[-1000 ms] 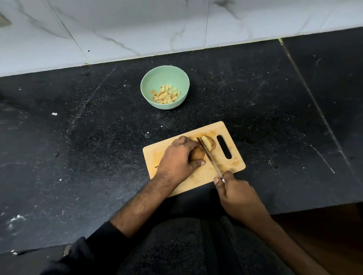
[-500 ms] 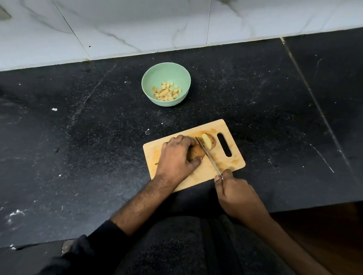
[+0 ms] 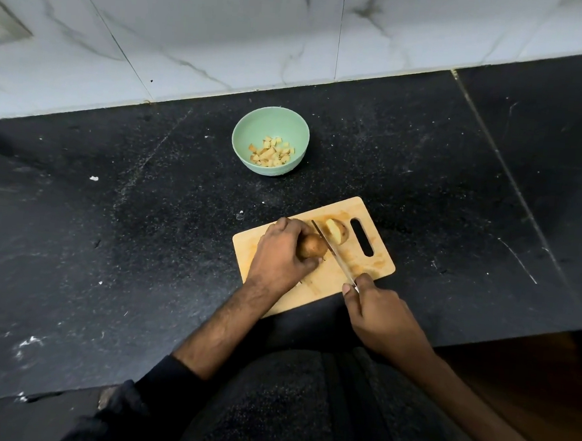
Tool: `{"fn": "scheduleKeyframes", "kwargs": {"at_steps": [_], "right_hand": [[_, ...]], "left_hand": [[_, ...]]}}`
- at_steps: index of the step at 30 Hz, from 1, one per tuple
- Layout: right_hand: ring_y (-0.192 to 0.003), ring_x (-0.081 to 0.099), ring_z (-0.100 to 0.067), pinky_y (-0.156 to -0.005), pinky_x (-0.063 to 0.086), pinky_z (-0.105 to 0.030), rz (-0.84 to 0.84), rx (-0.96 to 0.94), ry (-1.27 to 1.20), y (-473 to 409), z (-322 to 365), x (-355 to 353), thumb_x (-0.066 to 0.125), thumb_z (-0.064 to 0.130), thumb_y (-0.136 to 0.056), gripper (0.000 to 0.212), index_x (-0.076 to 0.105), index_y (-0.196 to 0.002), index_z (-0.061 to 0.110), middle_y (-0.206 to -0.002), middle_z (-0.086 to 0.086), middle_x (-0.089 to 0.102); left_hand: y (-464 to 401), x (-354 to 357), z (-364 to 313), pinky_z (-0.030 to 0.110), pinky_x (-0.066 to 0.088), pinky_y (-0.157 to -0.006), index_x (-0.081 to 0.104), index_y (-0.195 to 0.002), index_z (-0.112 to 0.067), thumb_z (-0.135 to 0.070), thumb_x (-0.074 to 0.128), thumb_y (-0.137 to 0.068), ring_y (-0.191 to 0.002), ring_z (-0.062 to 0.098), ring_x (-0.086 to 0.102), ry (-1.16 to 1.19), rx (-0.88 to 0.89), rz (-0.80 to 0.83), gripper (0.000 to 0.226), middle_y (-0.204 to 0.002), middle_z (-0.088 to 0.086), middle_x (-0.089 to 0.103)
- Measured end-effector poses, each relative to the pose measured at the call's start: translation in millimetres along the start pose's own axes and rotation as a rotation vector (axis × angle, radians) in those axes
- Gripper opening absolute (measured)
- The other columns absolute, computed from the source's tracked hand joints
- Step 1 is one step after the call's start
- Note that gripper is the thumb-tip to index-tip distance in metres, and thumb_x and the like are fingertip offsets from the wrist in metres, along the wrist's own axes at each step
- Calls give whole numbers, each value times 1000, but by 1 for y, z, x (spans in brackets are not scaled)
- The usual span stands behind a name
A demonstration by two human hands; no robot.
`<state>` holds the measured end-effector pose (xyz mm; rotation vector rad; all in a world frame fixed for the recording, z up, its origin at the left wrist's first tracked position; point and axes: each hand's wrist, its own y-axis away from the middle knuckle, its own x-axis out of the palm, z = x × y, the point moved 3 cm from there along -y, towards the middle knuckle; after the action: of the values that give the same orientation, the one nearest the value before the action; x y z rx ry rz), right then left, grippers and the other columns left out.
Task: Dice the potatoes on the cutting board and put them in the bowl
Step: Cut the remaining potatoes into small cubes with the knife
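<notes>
A wooden cutting board (image 3: pixel 376 265) lies on the black counter. My left hand (image 3: pixel 281 254) grips a brown potato piece (image 3: pixel 312 245) on the board. My right hand (image 3: pixel 376 314) holds a knife (image 3: pixel 332 251) by its handle; the blade runs between that piece and a cut-off slice (image 3: pixel 336 231) lying beside the board's handle slot. A green bowl (image 3: pixel 251 126) stands further back and holds several pale potato cubes (image 3: pixel 272 154).
The black stone counter (image 3: pixel 107 240) meets a white marble wall (image 3: pixel 227 41) behind the bowl. A seam crosses the counter at the right. The counter's front edge drops to a wooden floor (image 3: pixel 531 378) at lower right. Small white crumbs lie on the left.
The knife blade has stayed between the held potato piece and the cut slice, shifting only slightly. The slice lies a little further apart from the held piece. Both hands keep their grips.
</notes>
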<state>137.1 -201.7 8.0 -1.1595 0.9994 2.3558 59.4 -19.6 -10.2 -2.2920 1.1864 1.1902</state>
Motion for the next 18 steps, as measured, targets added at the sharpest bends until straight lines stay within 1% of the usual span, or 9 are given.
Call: {"fn": "scheduleKeyframes", "kwargs": {"at_steps": [2,4,6,7,9,10,13,15,18], "right_hand": [[-83,63,-27,-73,50,-44,-41,-25,-8,0,0,-4,28,50,-103,31,43,-105,23,-83,0,61],[-80,63,-26,-71,49,-43,-72,-51,-19,1,1,-7,28,49,-104,30,43,-104,23,-81,0,61],[-79,62,-24,-70,48,-41,-83,-65,-24,2,2,-8,29,49,-104,30,43,-104,22,-80,1,61],[-78,62,-23,-69,48,-41,-86,-67,-28,2,2,-8,29,49,-104,30,43,-103,22,-79,1,61],[-75,61,-22,-66,45,-39,-90,-61,-38,2,0,-7,30,49,-104,29,43,-101,22,-76,3,59],[-74,61,-21,-65,43,-37,-90,-54,-44,1,-1,-6,31,48,-104,29,42,-100,22,-74,4,58],[-74,60,-20,-66,40,-36,-93,-31,-46,1,-4,-7,32,48,-104,29,44,-101,22,-74,5,56],[-77,61,-22,-67,42,-36,-71,-21,-43,1,-6,-6,32,48,-104,30,44,-102,21,-76,5,56],[-82,62,-26,-70,44,-38,-35,-8,-52,2,-5,-4,33,48,-104,31,45,-101,20,-78,3,55]], "left_hand": [[0,-3,-1,33,50,-90,56,-115,-24,-21,82,-76,-101,12,56,52,2,-43,47,-112,-8,59],[0,-7,-4,34,50,-90,55,-118,-23,-7,77,-77,-101,13,57,42,38,-89,49,-115,-6,60],[0,-8,-9,35,50,-87,56,-120,-21,2,71,-76,-101,17,57,-71,130,-122,51,-113,-2,58],[0,-7,-12,35,49,-85,58,-119,-20,2,70,-76,-98,19,57,-147,180,-122,50,-110,-1,58],[-1,-2,-14,37,47,-81,60,-117,-20,-4,75,-77,-97,23,58,-251,263,-99,46,-106,-1,58],[-1,1,-14,37,46,-83,60,-120,-21,-10,77,-78,-99,23,58,-259,282,-77,47,-108,-1,60],[-1,8,-14,37,44,-93,59,-128,-23,-24,79,-81,-108,19,55,-195,285,-13,51,-117,-4,62],[-2,10,-13,38,45,-94,63,-125,-22,-27,81,-80,-108,18,54,-166,292,-1,49,-115,-5,60],[-3,11,-8,36,47,-94,68,-120,-20,-29,85,-75,-106,16,52,-30,226,1,49,-110,-5,56]]}}
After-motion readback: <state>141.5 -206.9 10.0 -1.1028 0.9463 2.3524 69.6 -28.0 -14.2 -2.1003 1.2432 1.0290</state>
